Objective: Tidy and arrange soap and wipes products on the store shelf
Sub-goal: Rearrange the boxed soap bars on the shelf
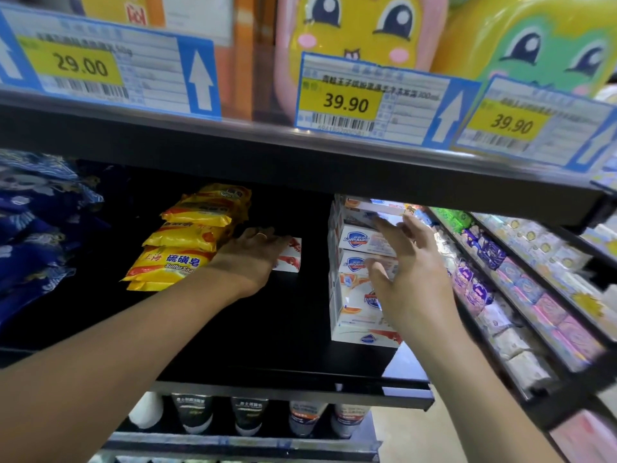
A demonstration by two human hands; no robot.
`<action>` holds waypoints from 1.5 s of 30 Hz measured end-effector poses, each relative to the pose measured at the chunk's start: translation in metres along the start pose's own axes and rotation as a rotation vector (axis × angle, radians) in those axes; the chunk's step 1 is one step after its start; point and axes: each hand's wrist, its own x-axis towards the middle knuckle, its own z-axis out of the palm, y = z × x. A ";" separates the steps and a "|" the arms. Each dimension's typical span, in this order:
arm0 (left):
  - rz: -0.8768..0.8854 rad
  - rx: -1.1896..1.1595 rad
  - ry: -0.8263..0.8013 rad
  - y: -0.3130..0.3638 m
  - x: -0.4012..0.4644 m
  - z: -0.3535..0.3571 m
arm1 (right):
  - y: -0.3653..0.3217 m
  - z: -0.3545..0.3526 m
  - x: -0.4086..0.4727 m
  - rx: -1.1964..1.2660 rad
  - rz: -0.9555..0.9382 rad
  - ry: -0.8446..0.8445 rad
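Left hand (pixel 255 247) fingers curl over a lone white soap box (pixel 289 256) at mid-frame, deep on the black shelf (pixel 267 335); right hand (pixel 405 262) fingers spread flat against the soap stack (pixel 362 289) at centre right. Best to steady the stack while drawing the box across to it

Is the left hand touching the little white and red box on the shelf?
Touching. The head view shows the left hand lying over the white and red box, its fingers covering the box's top and left part, no gap between them.
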 end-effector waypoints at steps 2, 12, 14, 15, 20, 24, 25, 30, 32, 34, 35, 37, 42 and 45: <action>-0.015 -0.035 0.026 0.004 -0.001 0.002 | 0.000 -0.001 0.001 -0.008 0.012 0.011; 0.062 -0.348 0.343 0.038 -0.062 -0.011 | 0.001 -0.008 0.000 0.098 -0.020 0.084; 0.070 -0.411 0.361 0.039 -0.088 -0.005 | 0.001 -0.010 -0.007 0.119 -0.059 0.116; 0.074 -0.408 0.346 0.039 -0.102 0.001 | 0.001 -0.012 -0.011 0.140 -0.081 0.129; 0.020 -0.241 0.275 0.035 -0.168 0.042 | -0.006 -0.018 -0.045 0.249 -0.219 0.173; 0.009 -0.180 0.319 0.041 -0.179 0.048 | -0.014 -0.013 -0.072 0.293 -0.245 0.129; -0.008 -0.194 0.315 0.043 -0.179 0.047 | -0.016 -0.010 -0.078 0.299 -0.252 0.120; -0.152 -0.723 0.243 0.035 -0.171 0.035 | -0.022 0.002 -0.100 0.336 -0.274 0.157; -0.243 -1.154 0.118 0.037 -0.159 0.019 | -0.026 0.005 -0.106 0.345 -0.296 0.176; -0.271 -1.379 -0.001 0.044 -0.154 0.002 | -0.031 0.009 -0.111 0.337 -0.323 0.184; -0.253 -1.435 -0.022 0.048 -0.156 -0.004 | -0.033 0.010 -0.112 0.325 -0.335 0.181; -0.191 -1.509 -0.054 0.055 -0.165 -0.011 | -0.038 0.014 -0.116 0.301 -0.355 0.175; -0.186 -1.510 -0.020 0.059 -0.177 -0.012 | -0.045 0.017 -0.120 0.335 -0.387 0.204; -0.176 -1.462 0.017 0.057 -0.182 -0.013 | -0.044 0.011 -0.120 0.458 -0.287 0.160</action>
